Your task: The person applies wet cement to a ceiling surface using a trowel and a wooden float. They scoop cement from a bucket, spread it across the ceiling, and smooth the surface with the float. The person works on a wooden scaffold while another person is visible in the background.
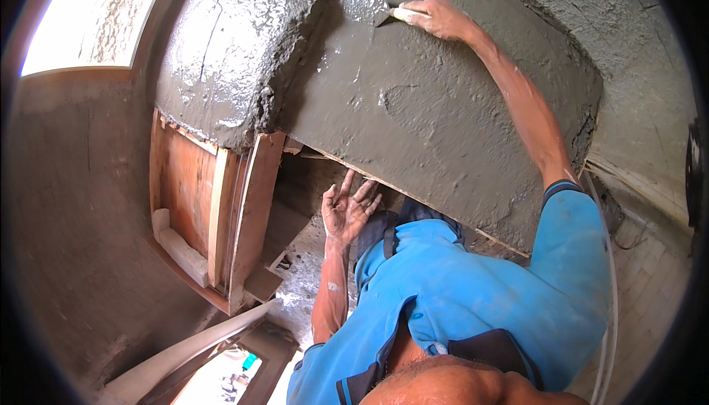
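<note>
My right hand (443, 19) is closed around the pale handle of a trowel (363, 7). The trowel's wet, cement-smeared blade lies against the far left part of a grey mortar surface (443, 109), beside a rough ridge. Below the mortar's near edge is my left hand (347, 211), palm showing and fingers spread, with nothing in it. Its fingertips reach the thin wooden board edge (343, 161) under the mortar; whether they press on it I cannot tell. Both hands have grey smears.
Left of the ridge, a higher wet mortar block (221, 43) rests over wooden formwork (196, 176). An upright plank (255, 209) stands near my left hand. A plastered wall (74, 205) rises at left, under a bright window (96, 13). A clear hose (610, 309) runs by my right side.
</note>
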Demonstrator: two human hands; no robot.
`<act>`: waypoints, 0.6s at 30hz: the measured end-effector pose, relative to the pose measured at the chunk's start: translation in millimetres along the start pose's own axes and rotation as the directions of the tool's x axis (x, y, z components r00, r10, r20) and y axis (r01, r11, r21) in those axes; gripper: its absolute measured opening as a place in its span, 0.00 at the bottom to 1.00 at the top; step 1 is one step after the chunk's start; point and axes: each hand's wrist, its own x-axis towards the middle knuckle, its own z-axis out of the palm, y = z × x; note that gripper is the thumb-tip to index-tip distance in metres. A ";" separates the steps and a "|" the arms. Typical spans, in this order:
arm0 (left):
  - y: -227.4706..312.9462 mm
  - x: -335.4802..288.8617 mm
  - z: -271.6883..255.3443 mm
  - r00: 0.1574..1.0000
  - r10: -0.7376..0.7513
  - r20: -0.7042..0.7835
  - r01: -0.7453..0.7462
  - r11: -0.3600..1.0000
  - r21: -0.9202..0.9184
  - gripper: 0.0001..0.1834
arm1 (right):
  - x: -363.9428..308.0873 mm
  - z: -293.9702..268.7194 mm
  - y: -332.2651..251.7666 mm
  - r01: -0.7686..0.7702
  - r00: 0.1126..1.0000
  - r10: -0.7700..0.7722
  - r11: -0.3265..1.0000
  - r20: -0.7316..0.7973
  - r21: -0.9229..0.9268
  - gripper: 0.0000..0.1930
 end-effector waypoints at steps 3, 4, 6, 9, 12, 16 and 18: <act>-3.6 -4.0 7.0 0.997 0.049 -0.051 -0.048 0.999 0.013 0.39 | 8.6 -14.3 -16.1 -0.179 0.977 0.184 0.982 0.108 -0.059 0.24; -4.7 -4.5 11.8 0.995 0.071 -0.068 -0.069 0.997 0.026 0.40 | 10.4 -16.2 -12.0 -0.186 0.977 0.191 0.980 0.090 -0.069 0.24; -1.3 -3.2 4.7 0.999 0.023 -0.023 -0.023 1.000 0.004 0.39 | 14.9 -17.9 -2.9 -0.171 0.985 0.172 0.984 0.025 -0.055 0.23; -0.9 -0.6 5.8 1.000 -0.004 0.002 0.004 1.000 0.001 0.38 | 13.4 -17.7 22.5 -0.113 0.988 0.109 0.993 -0.106 -0.027 0.22; -2.5 -1.0 7.9 0.999 0.041 -0.035 -0.040 0.999 0.005 0.41 | 10.0 -20.8 14.3 -0.175 0.976 0.175 0.984 -0.127 0.009 0.23; -5.8 -2.7 -1.7 0.999 0.041 -0.026 -0.042 0.999 -0.028 0.42 | -14.3 -22.4 -24.2 -0.218 0.974 0.225 0.966 -0.040 0.136 0.24; -5.8 -0.7 -2.9 0.999 0.035 -0.026 -0.036 0.999 -0.032 0.41 | -21.1 -21.8 -21.3 -0.144 0.989 0.147 0.985 -0.026 0.096 0.26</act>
